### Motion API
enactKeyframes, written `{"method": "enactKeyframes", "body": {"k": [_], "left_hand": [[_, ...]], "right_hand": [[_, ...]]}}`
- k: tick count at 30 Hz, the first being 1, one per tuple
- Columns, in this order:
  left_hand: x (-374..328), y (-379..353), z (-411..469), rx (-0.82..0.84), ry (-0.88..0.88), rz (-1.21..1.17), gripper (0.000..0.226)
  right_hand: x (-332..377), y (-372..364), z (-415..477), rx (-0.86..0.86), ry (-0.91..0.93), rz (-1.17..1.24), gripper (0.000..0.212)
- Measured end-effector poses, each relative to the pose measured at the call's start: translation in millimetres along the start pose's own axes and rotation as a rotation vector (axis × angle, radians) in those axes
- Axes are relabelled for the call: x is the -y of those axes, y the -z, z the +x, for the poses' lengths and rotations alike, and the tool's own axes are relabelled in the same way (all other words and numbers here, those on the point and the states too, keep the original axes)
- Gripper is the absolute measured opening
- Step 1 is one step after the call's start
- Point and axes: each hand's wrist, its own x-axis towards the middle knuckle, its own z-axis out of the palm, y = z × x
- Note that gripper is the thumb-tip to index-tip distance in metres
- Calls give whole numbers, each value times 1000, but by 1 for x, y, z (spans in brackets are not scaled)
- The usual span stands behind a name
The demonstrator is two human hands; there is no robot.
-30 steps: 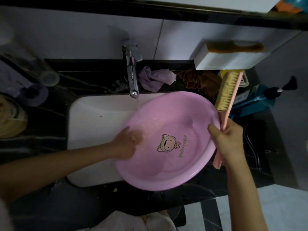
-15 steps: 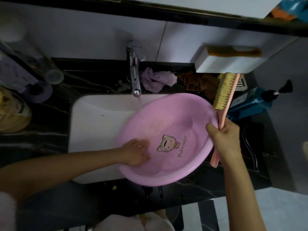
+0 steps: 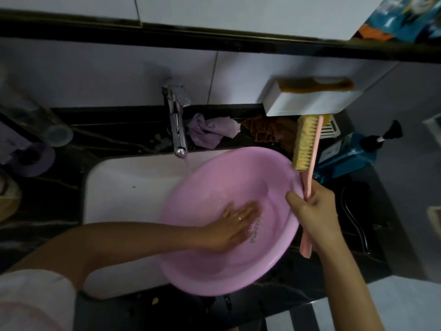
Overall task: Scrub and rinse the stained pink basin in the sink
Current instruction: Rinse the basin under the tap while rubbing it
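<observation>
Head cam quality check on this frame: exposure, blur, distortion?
Head view: dim overall, the dark counter nearly black, while the white sink and pink basin read clearly. Left hand slightly soft, flat on the basin floor; right hand and its brush sharper. Wide-angle bending shows at the wall ledge. No harsh glare.

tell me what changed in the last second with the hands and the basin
The left hand slid from the basin's left wall toward the middle of its floor and now lies flat over the cartoon print. The pink basin stayed tilted under the running tap. The right hand kept its grip on the basin's right rim together with the scrub brush, bristles up.
</observation>
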Motion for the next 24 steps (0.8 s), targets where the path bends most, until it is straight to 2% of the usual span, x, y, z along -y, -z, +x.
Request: {"method": "enactKeyframes", "body": {"k": [2,3,4,6,10,14,16,17,18,19,21,22,24], "left_hand": [[20,7,-6,20,-174,162,59],[36,11,-6,23,-200,240,58],[50,18,-6,27,-152,274,57],[69,34,-3,31,-13,334,56],[77,30,-9,73,90,531,55],[72,30,-41,-12,295,671,57],[61,35,-63,259,373,774,56],[58,42,-67,353,359,788,58],[61,46,-65,378,357,781,58],[68,44,-59,310,367,748,56],[78,50,-38,33,416,587,54],[80,54,-28,20,416,574,51],[81,63,-11,129,380,659,54]], "right_hand": [[-1,1,0,11,-3,2,26],[0,2,-1,15,-3,10,20],[0,1,-1,15,-7,23,14],[1,2,-1,14,-20,29,16],[1,2,-1,3,-26,19,17],[1,4,-1,-4,-18,-5,16],[-1,4,-1,7,-11,-22,24],[-2,4,-1,13,-11,-38,30],[-3,5,-1,20,-11,-50,33],[-4,6,-3,25,-12,-55,34],[-3,7,-3,19,-9,-51,37],[-3,6,-3,16,-9,-52,37],[-3,5,-2,9,-8,-57,33]]}}
